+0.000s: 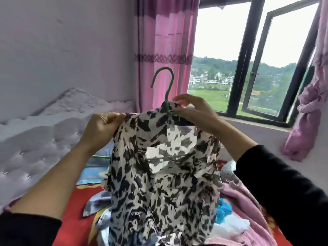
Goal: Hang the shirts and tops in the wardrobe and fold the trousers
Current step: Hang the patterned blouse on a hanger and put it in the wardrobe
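The black-and-white patterned top (165, 174) hung in the air between both hands, draped on a green hanger (167, 82) whose hook rose just above the right hand (193, 110). The left hand (102, 127) pinched the top's shoulder edge, its fingers (115, 117) curled together on the cloth. The right hand's fingers were clamped on the collar at the hanger's neck. Below the fingers, a heap of clothes (99, 205) lay on the red-sheeted bed (71, 206), with a pink garment (248, 201) under the right forearm.

White top (159, 183) blotched black and grey at centre, green hanger (165, 80) above it, pink curtains (165, 41) upper middle, red bedding (74, 206) lower left, our black sleeves (284, 192).
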`<state>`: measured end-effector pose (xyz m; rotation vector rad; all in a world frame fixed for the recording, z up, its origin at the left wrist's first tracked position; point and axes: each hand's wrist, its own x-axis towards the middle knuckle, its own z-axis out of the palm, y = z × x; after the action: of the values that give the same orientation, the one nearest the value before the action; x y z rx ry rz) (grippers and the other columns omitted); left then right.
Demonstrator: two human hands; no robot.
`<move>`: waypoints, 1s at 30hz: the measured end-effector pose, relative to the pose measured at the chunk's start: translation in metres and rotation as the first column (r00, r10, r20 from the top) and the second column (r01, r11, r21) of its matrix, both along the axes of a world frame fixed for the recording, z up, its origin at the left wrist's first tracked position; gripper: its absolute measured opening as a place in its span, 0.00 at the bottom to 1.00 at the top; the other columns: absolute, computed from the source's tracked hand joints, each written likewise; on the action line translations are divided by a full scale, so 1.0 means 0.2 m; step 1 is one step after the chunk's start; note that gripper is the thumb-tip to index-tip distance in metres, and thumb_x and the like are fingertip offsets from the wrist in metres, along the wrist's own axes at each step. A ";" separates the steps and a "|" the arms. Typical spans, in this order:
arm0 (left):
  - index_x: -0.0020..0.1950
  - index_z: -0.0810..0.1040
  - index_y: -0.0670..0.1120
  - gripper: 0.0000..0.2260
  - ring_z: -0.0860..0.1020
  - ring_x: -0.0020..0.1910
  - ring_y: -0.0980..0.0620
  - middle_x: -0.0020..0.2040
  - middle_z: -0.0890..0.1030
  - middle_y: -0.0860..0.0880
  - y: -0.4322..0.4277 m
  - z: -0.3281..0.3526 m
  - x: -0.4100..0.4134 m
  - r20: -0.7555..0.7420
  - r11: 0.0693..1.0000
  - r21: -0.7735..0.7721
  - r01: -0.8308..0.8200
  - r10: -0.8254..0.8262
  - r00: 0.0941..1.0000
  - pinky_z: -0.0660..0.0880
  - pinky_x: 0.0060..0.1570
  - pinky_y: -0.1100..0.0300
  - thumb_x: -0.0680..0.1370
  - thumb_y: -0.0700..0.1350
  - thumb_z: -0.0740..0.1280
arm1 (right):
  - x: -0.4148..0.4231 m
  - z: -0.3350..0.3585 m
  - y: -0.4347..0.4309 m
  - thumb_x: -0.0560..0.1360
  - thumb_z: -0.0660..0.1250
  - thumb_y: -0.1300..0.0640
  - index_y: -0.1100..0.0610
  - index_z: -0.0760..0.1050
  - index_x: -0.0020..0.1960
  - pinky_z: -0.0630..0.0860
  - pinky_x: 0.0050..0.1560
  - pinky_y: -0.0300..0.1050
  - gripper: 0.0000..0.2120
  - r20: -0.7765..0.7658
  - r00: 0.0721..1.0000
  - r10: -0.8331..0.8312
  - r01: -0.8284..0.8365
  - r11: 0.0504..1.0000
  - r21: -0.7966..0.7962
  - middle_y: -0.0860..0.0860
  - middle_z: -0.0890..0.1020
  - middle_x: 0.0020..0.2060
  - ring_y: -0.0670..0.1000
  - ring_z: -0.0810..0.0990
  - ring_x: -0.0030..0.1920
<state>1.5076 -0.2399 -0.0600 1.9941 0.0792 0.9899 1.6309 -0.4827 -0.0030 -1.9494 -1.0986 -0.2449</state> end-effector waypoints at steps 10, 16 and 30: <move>0.42 0.83 0.40 0.17 0.73 0.32 0.53 0.32 0.79 0.44 0.03 -0.09 -0.66 -0.028 0.913 -0.049 -0.405 0.404 0.914 0.72 0.37 0.56 0.77 0.54 0.67 | -0.47 0.08 0.38 0.79 0.63 0.53 0.60 0.77 0.40 0.76 0.43 0.48 0.14 -0.019 0.971 0.238 -0.238 0.957 -0.163 0.51 0.76 0.33 0.51 0.75 0.35; 0.56 0.82 0.40 0.16 0.78 0.47 0.51 0.51 0.84 0.42 0.17 -0.03 -1.21 -0.046 0.687 0.064 -0.724 0.727 0.685 0.68 0.44 0.62 0.77 0.51 0.68 | -0.76 0.11 0.61 0.80 0.63 0.53 0.63 0.81 0.49 0.76 0.56 0.52 0.14 -0.090 0.927 0.363 -0.368 0.929 -0.040 0.57 0.84 0.48 0.51 0.77 0.44; 0.39 0.75 0.56 0.17 0.76 0.43 0.53 0.38 0.77 0.56 0.59 -0.08 -2.36 -0.187 0.525 0.469 -0.710 0.845 0.501 0.67 0.54 0.51 0.80 0.62 0.54 | -1.86 0.09 1.42 0.81 0.60 0.52 0.67 0.76 0.50 0.81 0.46 0.47 0.17 -0.218 0.634 0.742 -0.762 0.648 -0.008 0.57 0.83 0.37 0.54 0.82 0.39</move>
<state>1.0354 -0.1215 -0.0765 2.5026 1.2663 1.1713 1.2591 -0.1989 0.0159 -1.3770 -1.7079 0.4716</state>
